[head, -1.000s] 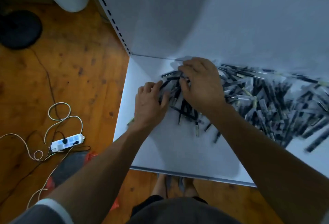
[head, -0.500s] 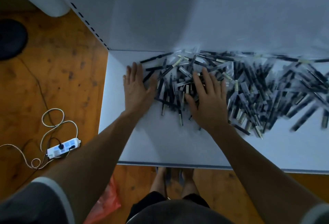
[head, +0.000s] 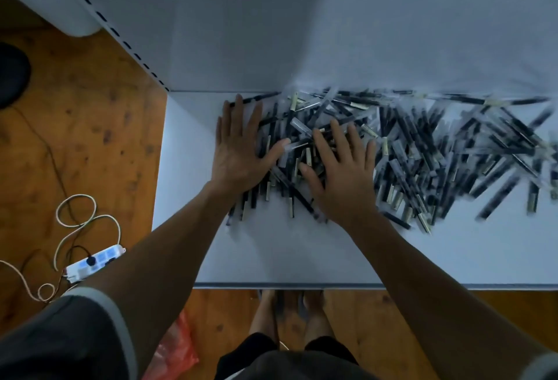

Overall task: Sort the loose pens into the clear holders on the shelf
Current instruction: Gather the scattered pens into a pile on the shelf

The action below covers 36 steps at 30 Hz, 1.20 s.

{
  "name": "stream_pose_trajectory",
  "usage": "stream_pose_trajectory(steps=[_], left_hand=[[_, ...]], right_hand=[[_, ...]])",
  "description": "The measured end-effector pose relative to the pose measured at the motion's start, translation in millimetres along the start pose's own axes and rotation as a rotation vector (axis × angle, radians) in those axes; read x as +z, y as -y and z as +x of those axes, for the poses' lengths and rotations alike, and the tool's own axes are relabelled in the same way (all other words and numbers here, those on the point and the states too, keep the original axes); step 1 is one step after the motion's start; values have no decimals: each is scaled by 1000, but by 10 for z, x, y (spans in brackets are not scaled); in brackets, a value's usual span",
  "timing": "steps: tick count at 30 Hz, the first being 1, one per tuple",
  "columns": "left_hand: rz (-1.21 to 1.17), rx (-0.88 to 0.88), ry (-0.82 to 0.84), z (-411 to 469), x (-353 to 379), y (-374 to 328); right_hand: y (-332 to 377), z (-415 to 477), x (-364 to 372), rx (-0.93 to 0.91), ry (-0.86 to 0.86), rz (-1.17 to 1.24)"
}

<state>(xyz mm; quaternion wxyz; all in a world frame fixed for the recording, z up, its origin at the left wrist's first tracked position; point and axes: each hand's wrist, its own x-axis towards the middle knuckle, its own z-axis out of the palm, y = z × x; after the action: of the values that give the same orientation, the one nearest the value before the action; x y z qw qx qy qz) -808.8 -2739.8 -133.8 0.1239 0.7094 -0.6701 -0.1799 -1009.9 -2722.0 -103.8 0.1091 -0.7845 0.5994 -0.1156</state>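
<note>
Both hands lie flat, fingers straight and spread: left hand [head: 241,150] at the heap's edge, right hand [head: 344,174] on top. Pens [head: 422,144] lie under and beyond the fingertips across the shelf [head: 302,252]; light, stiff, probably slippery, best pinched mid-barrel

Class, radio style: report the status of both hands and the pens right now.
Left hand flat, open, on the pens, left edge. Right hand flat, open, on the pile. None gripped. Shelf holds only pens.
</note>
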Motion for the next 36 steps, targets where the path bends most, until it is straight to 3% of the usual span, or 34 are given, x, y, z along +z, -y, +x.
stream_pose_trajectory(steps=[6,11,15,22,25,30,36], left_hand=[[1,-15,-7,-17,103,-212],[-189,-31,-100,-6,32,-213],[-33,78,-132,240,-125,-30],[145,114,-120,369,-148,27],[112,141,-105,410,-225,127],[-176,11,22,454,-336,199],[-179,-137,-177,-41,-580,401]], right_hand=[[-83,17,5,36,-5,21],[-100,21,-37,84,6,47],[-82,17,-20,99,22,66],[-42,8,28,113,10,65],[-39,12,37,117,13,61],[-31,27,39,116,15,66],[1,26,24,124,22,73]])
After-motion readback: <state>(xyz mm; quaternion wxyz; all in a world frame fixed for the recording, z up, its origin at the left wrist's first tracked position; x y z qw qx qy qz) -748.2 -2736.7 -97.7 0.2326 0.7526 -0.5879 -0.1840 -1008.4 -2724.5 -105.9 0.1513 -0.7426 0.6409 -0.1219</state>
